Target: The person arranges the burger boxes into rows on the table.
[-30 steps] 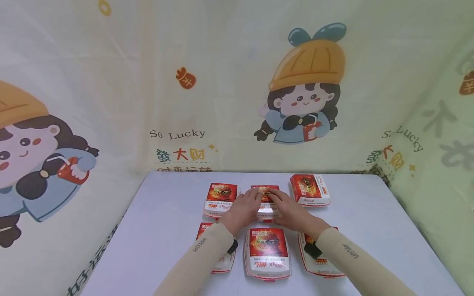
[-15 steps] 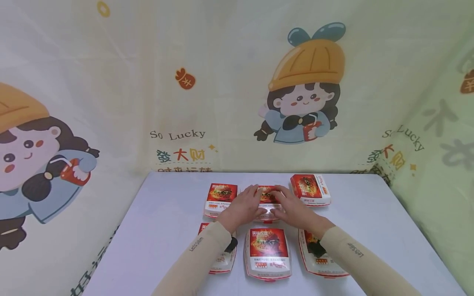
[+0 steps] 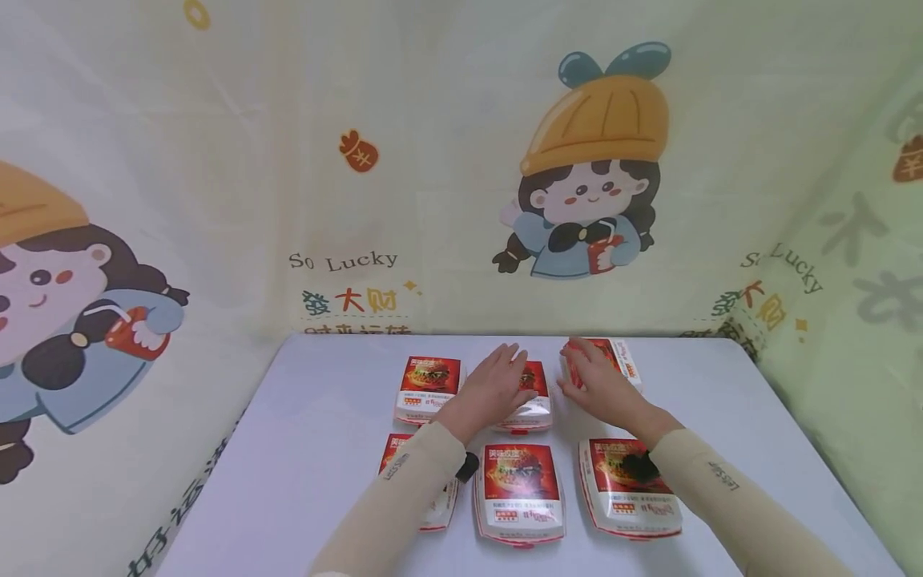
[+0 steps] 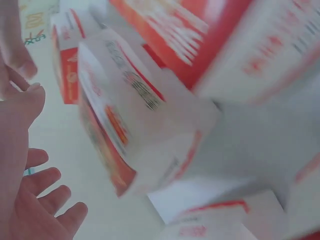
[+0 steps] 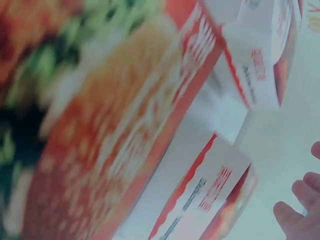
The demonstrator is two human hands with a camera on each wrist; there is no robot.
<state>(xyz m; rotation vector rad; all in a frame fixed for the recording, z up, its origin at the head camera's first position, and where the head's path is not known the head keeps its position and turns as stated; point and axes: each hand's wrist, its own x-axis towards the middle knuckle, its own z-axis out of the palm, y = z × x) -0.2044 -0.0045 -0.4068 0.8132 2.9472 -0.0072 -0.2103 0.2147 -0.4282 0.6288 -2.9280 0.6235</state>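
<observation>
Several red-and-white burger boxes lie on the table in two rows in the head view. My left hand (image 3: 486, 394) is over the left part of the back middle burger box (image 3: 532, 401), fingers fairly straight; contact cannot be made out. Over the left part of the back right burger box (image 3: 626, 365) is my right hand (image 3: 609, 389), fingers loosely bent, holding nothing visible. In the left wrist view the left fingers (image 4: 56, 192) are spread with nothing between them. Only some right fingertips (image 5: 300, 195) show in the right wrist view.
A back left box (image 3: 429, 389) lies beside the left hand. In front are a middle box (image 3: 521, 493), a right box (image 3: 634, 497) and a left box (image 3: 395, 450) partly under the left sleeve. Printed cloth (image 3: 447, 200) surrounds the white table (image 3: 303, 449).
My hands have come apart from the back middle box. The right hand has moved right to the back right box; the left has lifted slightly, its fingers straighter.
</observation>
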